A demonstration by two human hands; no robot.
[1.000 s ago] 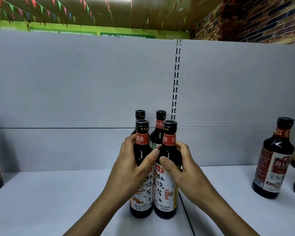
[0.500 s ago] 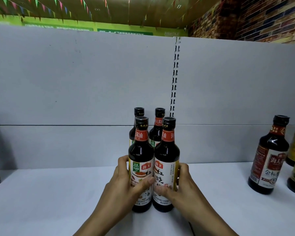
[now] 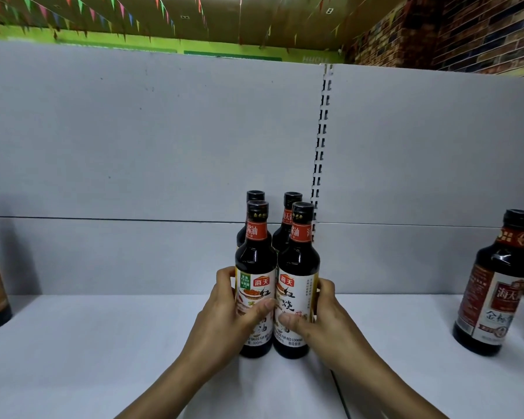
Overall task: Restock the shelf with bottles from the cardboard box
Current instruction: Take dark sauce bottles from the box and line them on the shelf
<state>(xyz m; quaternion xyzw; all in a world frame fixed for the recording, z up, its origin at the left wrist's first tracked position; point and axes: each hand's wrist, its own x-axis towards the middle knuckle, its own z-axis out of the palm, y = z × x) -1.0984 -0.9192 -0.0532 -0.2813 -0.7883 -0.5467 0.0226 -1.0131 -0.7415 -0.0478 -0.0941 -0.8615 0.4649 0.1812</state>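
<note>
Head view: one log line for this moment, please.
left hand: front-left bottle | right hand: front-right bottle | both upright on shelf

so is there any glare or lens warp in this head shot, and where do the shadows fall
Head view: small glare spots on the dark shoulders of the front two bottles; wide-angle warp tilts the bottle at the right edge; a soft shadow lies on the back panel at the left; the left hand and right hand look sharp.
</note>
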